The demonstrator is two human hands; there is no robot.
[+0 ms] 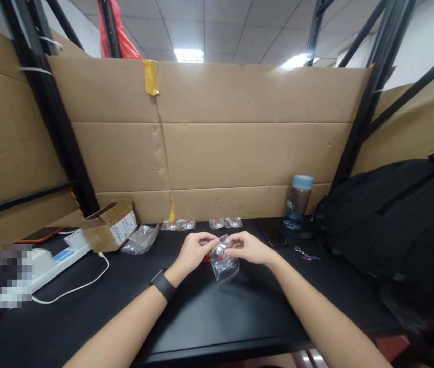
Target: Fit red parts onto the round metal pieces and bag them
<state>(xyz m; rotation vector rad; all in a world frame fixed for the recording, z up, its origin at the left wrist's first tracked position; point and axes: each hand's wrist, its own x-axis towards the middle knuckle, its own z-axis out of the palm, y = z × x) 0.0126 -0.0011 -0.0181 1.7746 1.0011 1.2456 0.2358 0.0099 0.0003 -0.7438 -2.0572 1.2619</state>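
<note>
My left hand (197, 251) and my right hand (248, 247) both pinch the upper part of a small clear plastic bag (225, 268), held up over the black table. Inside the bag sits a shiny round item with a red mark; its exact kind does not show. The bag's lower end hangs loose below my fingers. Something red shows just behind my left fingertips, mostly hidden. Farther back, by the cardboard wall, lie similar packed items (179, 225) on the left and more packed items (225, 223) to their right.
At the left are an opened cardboard box (111, 225), a crumpled clear bag (141, 240) and a white power strip (61, 260) with a cable. To the right stand a water bottle (298, 202), a dark phone (272, 232), a small keychain (309, 256) and a large black backpack (393, 220).
</note>
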